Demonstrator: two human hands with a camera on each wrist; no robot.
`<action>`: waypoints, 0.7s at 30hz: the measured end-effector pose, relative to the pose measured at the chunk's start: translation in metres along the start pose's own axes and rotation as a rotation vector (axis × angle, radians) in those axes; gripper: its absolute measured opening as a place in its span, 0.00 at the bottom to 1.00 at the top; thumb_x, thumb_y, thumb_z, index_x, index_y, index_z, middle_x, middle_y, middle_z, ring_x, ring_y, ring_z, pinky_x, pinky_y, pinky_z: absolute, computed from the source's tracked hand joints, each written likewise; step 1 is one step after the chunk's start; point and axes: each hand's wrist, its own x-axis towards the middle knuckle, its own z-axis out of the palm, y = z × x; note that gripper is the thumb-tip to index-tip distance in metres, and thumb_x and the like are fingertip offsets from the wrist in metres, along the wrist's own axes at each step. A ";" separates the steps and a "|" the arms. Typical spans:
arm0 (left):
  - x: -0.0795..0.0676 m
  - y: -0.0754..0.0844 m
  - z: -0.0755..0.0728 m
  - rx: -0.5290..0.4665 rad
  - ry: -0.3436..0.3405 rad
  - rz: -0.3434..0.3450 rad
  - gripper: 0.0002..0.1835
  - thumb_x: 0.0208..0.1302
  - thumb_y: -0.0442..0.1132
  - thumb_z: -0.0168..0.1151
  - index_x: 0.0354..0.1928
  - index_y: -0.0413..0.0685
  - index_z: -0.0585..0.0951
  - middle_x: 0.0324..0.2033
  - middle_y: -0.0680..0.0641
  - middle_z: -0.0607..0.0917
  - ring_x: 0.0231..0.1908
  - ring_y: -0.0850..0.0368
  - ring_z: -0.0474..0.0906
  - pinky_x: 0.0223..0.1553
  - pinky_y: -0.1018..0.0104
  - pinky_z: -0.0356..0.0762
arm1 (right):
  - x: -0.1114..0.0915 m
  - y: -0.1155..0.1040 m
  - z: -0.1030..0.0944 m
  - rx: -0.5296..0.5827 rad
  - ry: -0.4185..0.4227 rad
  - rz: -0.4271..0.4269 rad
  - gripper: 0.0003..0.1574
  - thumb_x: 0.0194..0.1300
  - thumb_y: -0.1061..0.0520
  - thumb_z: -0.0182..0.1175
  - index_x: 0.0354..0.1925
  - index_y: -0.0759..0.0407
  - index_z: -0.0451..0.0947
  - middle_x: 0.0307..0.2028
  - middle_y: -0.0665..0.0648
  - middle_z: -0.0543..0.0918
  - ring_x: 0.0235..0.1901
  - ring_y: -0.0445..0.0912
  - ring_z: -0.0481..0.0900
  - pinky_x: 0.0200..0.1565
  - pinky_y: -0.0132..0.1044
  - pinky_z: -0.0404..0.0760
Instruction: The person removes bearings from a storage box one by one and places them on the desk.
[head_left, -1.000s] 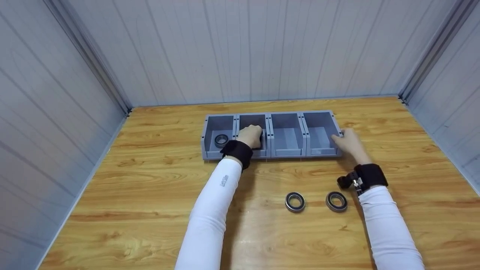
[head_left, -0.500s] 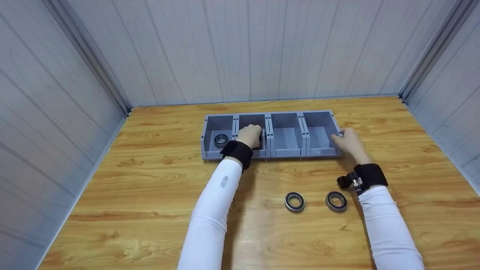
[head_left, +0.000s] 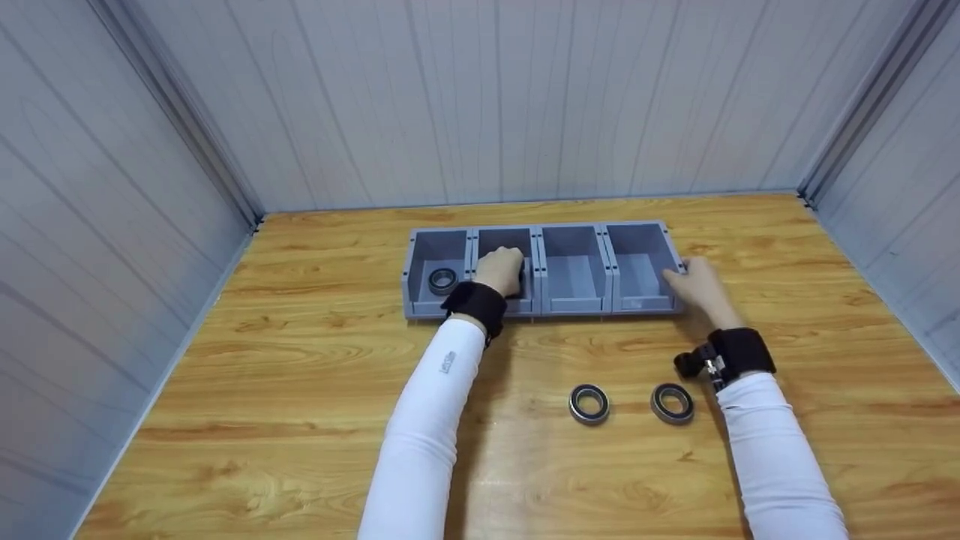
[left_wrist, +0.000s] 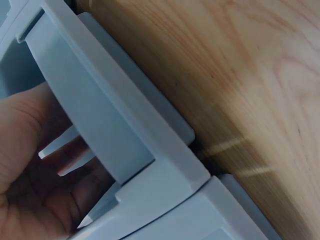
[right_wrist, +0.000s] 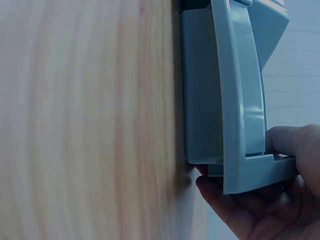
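My left hand (head_left: 500,270) reaches down into the second bin from the left of a grey bin row (head_left: 576,306). In the left wrist view its thumb and bent fingers go behind the bin's front lip (left_wrist: 95,105), which hides the fingertips. A dark edge shows beside the hand in the head view; I cannot tell whether the fingers hold it. My right hand (head_left: 697,285) grips the outer side wall of the rightmost bin (right_wrist: 260,172), thumb on the inside and fingers outside. A black-sealed bearing (head_left: 442,281) lies in the leftmost bin.
Two more bearings lie on the wooden table (head_left: 300,405) in front of the bins: one bearing (head_left: 589,404) nearer the middle, another bearing (head_left: 673,403) close to the right wrist camera (head_left: 691,363). Pale panel walls (head_left: 495,105) stand behind and at both sides.
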 end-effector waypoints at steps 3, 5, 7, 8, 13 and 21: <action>0.000 0.001 0.000 0.002 -0.004 -0.002 0.08 0.60 0.32 0.57 0.41 0.41 0.82 0.43 0.40 0.84 0.43 0.43 0.81 0.42 0.52 0.79 | 0.001 0.001 0.000 -0.024 0.025 -0.028 0.22 0.67 0.57 0.50 0.46 0.78 0.72 0.22 0.54 0.69 0.17 0.39 0.63 0.22 0.31 0.65; 0.001 0.001 0.000 0.001 -0.007 -0.002 0.07 0.60 0.32 0.57 0.39 0.41 0.82 0.42 0.40 0.84 0.43 0.44 0.81 0.41 0.53 0.79 | 0.002 0.001 -0.001 -0.039 0.039 -0.040 0.21 0.67 0.57 0.50 0.44 0.78 0.72 0.21 0.53 0.67 0.17 0.39 0.62 0.23 0.32 0.65; 0.001 0.000 0.000 -0.006 -0.005 0.001 0.06 0.60 0.32 0.57 0.37 0.41 0.82 0.41 0.41 0.85 0.42 0.44 0.81 0.41 0.53 0.79 | 0.001 0.001 -0.001 -0.038 0.038 -0.039 0.20 0.67 0.57 0.50 0.44 0.78 0.72 0.22 0.54 0.69 0.18 0.40 0.64 0.24 0.32 0.66; 0.002 0.000 0.000 -0.009 -0.004 0.001 0.05 0.60 0.32 0.57 0.36 0.42 0.81 0.41 0.41 0.85 0.41 0.45 0.81 0.40 0.53 0.78 | 0.001 0.001 -0.001 -0.036 0.034 -0.036 0.20 0.67 0.57 0.51 0.44 0.77 0.72 0.22 0.54 0.69 0.19 0.40 0.65 0.24 0.32 0.66; 0.001 -0.001 -0.004 -0.027 -0.019 0.009 0.02 0.58 0.32 0.58 0.32 0.43 0.80 0.38 0.42 0.85 0.38 0.47 0.81 0.38 0.55 0.77 | 0.001 0.000 -0.001 -0.041 0.035 -0.033 0.22 0.67 0.58 0.50 0.47 0.79 0.71 0.24 0.56 0.71 0.20 0.40 0.66 0.24 0.31 0.67; -0.002 -0.003 -0.007 -0.006 -0.004 0.012 0.02 0.57 0.33 0.60 0.28 0.43 0.77 0.37 0.42 0.85 0.37 0.48 0.81 0.37 0.55 0.77 | 0.001 -0.002 0.000 -0.026 0.028 -0.025 0.24 0.67 0.58 0.50 0.51 0.79 0.70 0.29 0.60 0.75 0.21 0.39 0.69 0.24 0.30 0.70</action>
